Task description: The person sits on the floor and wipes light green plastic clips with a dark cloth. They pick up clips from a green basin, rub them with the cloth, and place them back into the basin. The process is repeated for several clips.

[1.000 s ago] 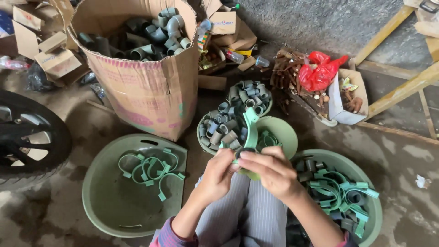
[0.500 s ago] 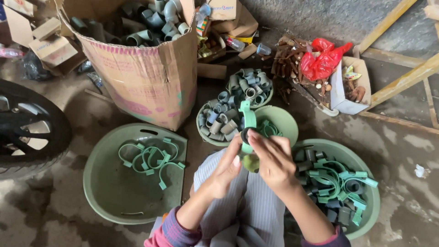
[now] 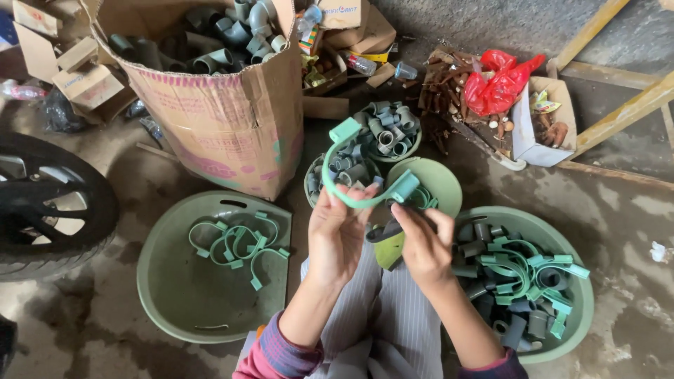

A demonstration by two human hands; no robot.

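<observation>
- Several green clamps [image 3: 235, 245] already lie in the big basin [image 3: 168, 295] at my left, a small loose heap against all that bare plastic, so I judge the sorted pile has only just begun.
- Far more is left: the basin [image 3: 583, 309] at my right is heaped with clamps [image 3: 523, 270] tangled among short grey pipe pieces [image 3: 537, 324].
- My left hand [image 3: 337, 235] is closed around one clamp [image 3: 344, 165], lifted above my lap, its open curve standing up in front of the small bowls.
- My right hand [image 3: 421, 242] pinches a dark ring [image 3: 385, 232] just below that clamp's lower end; I can't tell whether ring and clamp touch.
- Both hands sit close together but do not meet.
- That clamp is a thin, smooth plastic band bent like a horseshoe, with a blocky tab at each tip.
- Two small bowls [image 3: 414, 149] beyond my hands are packed with grey pipe sleeves [image 3: 382, 130], short hollow cylinders with a matte look.
- One shallow green lid or bowl [image 3: 439, 184] beside them holds only a few clamps.
- Further off, a worn cardboard box [image 3: 225, 133] is full of grey pipe elbows [image 3: 246, 28], curved and thicker-walled.
- Under everything the concrete floor [image 3: 91, 316] looks rough and stained, and a black tyre [image 3: 56, 203] sits at the far left.
</observation>
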